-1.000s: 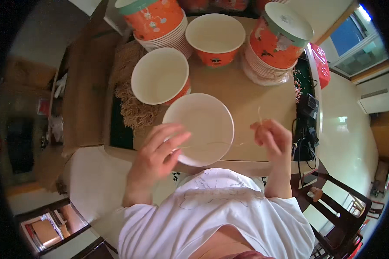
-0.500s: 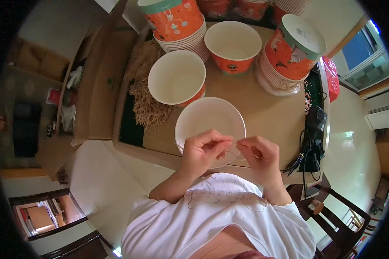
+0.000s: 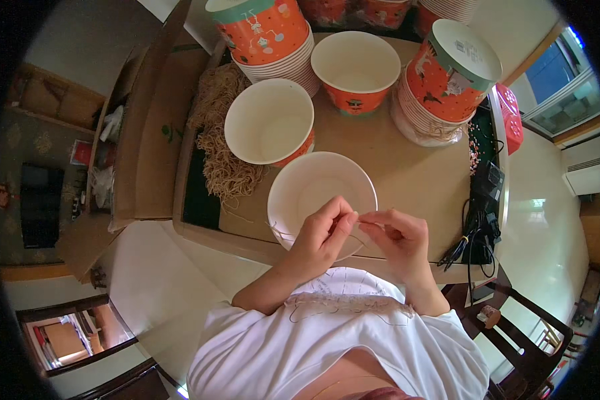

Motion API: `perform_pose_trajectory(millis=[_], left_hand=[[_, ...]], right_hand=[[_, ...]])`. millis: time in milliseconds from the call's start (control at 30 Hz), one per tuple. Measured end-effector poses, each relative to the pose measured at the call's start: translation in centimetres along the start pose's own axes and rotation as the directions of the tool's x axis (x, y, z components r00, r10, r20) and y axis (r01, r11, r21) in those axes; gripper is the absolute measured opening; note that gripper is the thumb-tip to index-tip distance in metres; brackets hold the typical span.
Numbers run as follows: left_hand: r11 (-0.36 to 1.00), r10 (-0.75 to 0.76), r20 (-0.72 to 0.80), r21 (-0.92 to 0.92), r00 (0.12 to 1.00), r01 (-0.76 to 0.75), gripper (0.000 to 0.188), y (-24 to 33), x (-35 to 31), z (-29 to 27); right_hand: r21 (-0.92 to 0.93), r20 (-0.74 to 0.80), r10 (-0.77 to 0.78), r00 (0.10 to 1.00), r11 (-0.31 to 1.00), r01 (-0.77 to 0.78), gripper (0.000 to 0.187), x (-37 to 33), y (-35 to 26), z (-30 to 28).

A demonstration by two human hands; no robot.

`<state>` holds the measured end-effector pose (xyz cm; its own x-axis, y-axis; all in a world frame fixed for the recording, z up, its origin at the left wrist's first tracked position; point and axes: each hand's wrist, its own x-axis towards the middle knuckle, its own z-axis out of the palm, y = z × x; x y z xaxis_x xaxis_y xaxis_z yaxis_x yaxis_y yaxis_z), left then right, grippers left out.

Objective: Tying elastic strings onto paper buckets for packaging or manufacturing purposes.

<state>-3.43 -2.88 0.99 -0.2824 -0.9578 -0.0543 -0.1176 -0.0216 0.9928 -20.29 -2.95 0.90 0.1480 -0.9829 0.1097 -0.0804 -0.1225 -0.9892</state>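
Note:
Over the near edge of a white paper bucket [image 3: 313, 177], my two hands meet fingertip to fingertip. My left hand [image 3: 323, 237] is closed in a pinch, thumb against forefinger. My right hand [image 3: 401, 235] pinches too, its fingertips touching those of the left. Between them is a thin beige string [image 3: 361, 241], mostly hidden by the fingers. Some strands of string [image 3: 280, 233] hang over the bucket's left rim. Behind it stand two more open paper buckets, one at the left [image 3: 270, 120] and one farther back [image 3: 357, 60], with orange printed outsides.
A heap of beige string [image 3: 223, 160] lies at the table's left. Stacked orange buckets stand at the back left [image 3: 267, 33] and back right [image 3: 447, 80]. Black cables with an adapter [image 3: 480, 217] lie along the right edge. An open cardboard box [image 3: 147, 147] adjoins the left side.
My fingertips have come together, and the left hand has turned with its thumb raised. Both hands still pinch the string above the bucket.

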Motion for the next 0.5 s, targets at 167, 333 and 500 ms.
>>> perform_pose_trajectory(millis=[167, 333, 500], left_hand=[[0.996, 0.070, -0.005, 0.063, 0.997, -0.070, 0.008, -0.3, 0.4, 0.6], [0.990, 0.037, -0.041, 0.134, 0.998, -0.031, 0.009, -0.4, 0.8, 1.7], [0.762, 0.222, -0.027, 0.629, 0.975, -0.156, 0.034, -0.8, 0.6, 2.7]], right_hand=[[0.039, -0.006, 0.102, 0.995, 0.994, -0.102, 0.010, 0.1, 0.7, -0.4], [0.214, -0.019, 0.207, 0.978, 0.956, -0.198, 0.005, 0.3, 2.6, -1.0], [0.422, -0.144, 0.123, 0.982, 0.905, -0.051, 0.006, 1.4, 5.6, -1.5]])
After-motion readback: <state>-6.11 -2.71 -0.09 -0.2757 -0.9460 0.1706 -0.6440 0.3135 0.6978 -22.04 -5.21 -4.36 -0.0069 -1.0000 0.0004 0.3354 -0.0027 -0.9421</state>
